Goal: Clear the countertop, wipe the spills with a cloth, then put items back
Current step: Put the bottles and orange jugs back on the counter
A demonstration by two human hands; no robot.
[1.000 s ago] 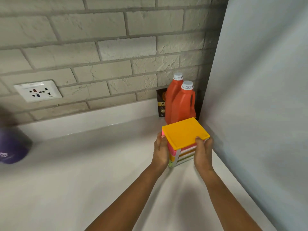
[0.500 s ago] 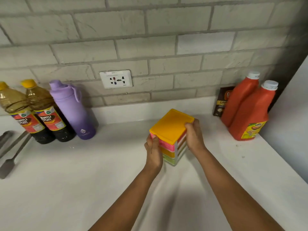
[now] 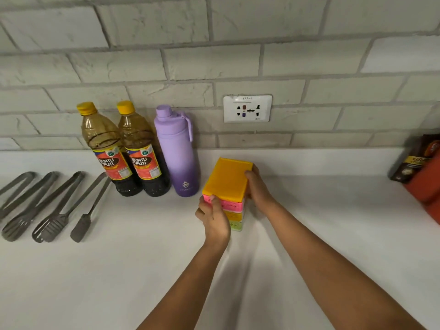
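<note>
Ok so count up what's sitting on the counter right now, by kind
Vinegar bottles: 2
Purple water bottle: 1
Metal tongs: 3
Stacked drawer box, held by left hand and right hand: 1
Brown packet: 1
Orange-red bottle, cut off by the frame: at least 1
Total: 9

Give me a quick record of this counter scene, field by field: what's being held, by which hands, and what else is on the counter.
held item: stacked drawer box, yellow top, pink, yellow and green tiers
left hand: grips the box's near left corner
right hand: grips the box's right side
box position: beside the purple water bottle, not visibly touching it
surface: white countertop
left of bottle: two vinegar bottles, yellow caps, side by side
far left: metal tongs, lying flat
wall: power socket
right edge: brown packet, orange jug, partly cut off
</note>
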